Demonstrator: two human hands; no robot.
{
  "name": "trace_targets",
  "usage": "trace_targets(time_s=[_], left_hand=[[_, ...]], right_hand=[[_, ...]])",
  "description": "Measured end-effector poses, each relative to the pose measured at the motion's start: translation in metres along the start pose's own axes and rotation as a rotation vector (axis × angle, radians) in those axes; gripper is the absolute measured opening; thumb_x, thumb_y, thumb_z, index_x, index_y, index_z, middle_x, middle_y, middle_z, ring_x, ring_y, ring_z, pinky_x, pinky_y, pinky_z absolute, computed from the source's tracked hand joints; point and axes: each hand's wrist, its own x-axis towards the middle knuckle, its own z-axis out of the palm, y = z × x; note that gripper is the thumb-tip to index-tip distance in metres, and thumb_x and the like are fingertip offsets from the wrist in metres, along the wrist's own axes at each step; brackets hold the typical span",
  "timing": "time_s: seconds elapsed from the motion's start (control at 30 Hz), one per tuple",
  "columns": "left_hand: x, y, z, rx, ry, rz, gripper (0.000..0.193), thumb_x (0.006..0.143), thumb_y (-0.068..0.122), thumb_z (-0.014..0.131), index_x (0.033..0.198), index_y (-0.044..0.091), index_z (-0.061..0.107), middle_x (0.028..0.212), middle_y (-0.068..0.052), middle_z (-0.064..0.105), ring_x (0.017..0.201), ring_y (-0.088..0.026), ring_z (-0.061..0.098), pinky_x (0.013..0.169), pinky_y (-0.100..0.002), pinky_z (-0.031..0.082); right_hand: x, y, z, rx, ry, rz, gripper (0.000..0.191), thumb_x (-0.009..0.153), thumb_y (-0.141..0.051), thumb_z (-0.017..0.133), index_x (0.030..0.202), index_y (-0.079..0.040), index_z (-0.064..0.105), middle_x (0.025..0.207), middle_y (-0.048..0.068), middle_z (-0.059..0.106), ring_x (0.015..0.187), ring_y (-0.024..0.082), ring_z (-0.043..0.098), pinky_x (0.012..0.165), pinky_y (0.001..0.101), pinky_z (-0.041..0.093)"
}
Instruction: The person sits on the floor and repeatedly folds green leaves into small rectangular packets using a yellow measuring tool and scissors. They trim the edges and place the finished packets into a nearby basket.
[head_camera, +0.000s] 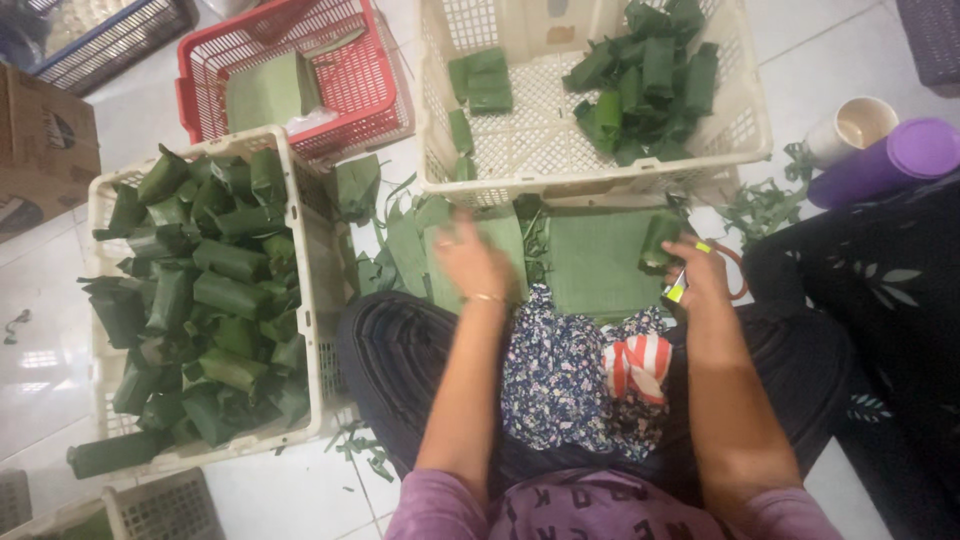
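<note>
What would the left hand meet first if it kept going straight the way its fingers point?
Probably the near wall of the cream basket. The left hand lies on flat banana leaves, fingers pointing away from the body; leaf scraps lie between, and depth is unclear.

To my left sit a cream crate (300, 260) of leaf-wrapped rolls and a red basket (372, 70); a purple bottle (885, 160), beige cup (862, 125) and cardboard box (45, 140) stand off at the edges.

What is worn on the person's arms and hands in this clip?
Both forearms are bare. Short mauve-purple sleeves cover only the upper arms. The left hand has a thin gold-coloured bracelet at the wrist. The right hand wears nothing that shows.
</note>
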Motion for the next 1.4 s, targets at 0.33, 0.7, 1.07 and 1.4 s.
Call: trace_targets(time_s=[0.33,0.7,1.07,1.4], left_hand=[[-0.075,0.105,0.028,-0.035,-0.575,0.071,0.075,0.061,0.025,0.079,0.127,-0.002,0.056,0.129,-0.026,0.052,0.113,-0.045,0.059,0.09,-0.05,0.052],[-0.03,0.077,0.045,0.103,-0.762,-0.016,0.014,0.092,0.016,0.064,0.099,0.012,0.076,0.109,-0.014,0.075,0.097,-0.034,0.073,0.085,-0.044,0.06],[-0.048,0.061,0.046,-1.689,-0.789,-0.396,0.011,0.082,-0.001,0.063,0.089,0.005,0.057,0.102,-0.007,0.058,0.095,-0.021,0.057,0.094,-0.039,0.049],[-0.033,0.046,-0.033,-2.016,-0.952,-0.876,0.022,0.075,0.009,0.062,0.096,0.006,0.065,0.099,-0.012,0.07,0.093,-0.027,0.065,0.085,-0.043,0.055]], right_hand=[[-0.005,0.001,0.004,-0.007,-0.013,0.015,0.059,0.076,0.0,0.075,0.132,-0.006,0.058,0.085,0.004,0.057,0.057,0.014,0.048,0.045,0.0286,0.037],[0.001,0.005,0.014,-0.028,-0.02,-0.029,0.052,0.075,0.001,0.076,0.125,-0.006,0.063,0.084,0.005,0.06,0.056,0.014,0.05,0.045,0.0292,0.038],[-0.015,0.003,0.016,-0.077,-0.016,-0.037,0.051,0.077,0.002,0.075,0.125,-0.003,0.06,0.084,0.006,0.065,0.054,0.013,0.054,0.043,0.0272,0.039],[-0.09,0.015,0.08,-0.18,-0.157,-0.366,0.049,0.076,0.002,0.083,0.122,-0.001,0.065,0.087,0.001,0.06,0.058,0.008,0.054,0.045,0.0229,0.041]])
